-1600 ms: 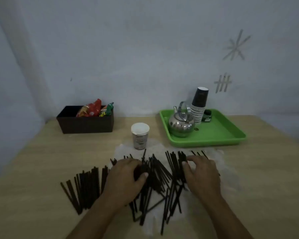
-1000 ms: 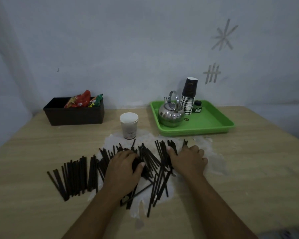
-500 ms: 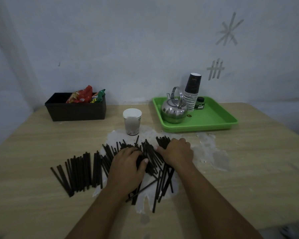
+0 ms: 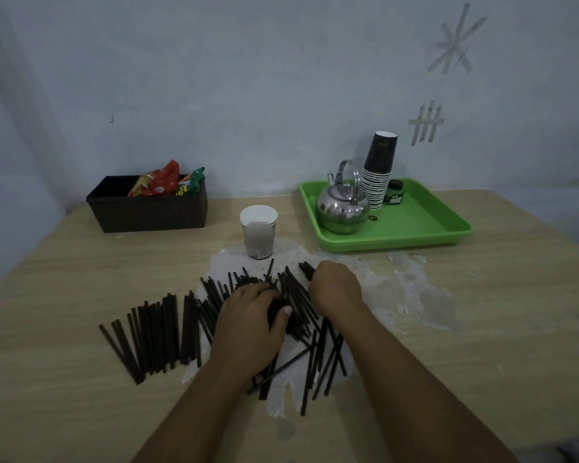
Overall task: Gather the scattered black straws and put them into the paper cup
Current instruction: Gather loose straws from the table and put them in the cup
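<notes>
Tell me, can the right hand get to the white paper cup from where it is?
Probably yes. The right hand rests on the black straws, and the paper cup stands upright just beyond them with bare table between. The green tray sits off to the side, not in the way.

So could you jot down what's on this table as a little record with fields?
straws: black straws scattered flat on the table
left hand: left hand curled over a bunch of straws
right hand: right hand pressing straws toward the left
target: paper cup upright behind the pile
tray: green tray with kettle and cup stack
box: dark box holding snack packets
</notes>
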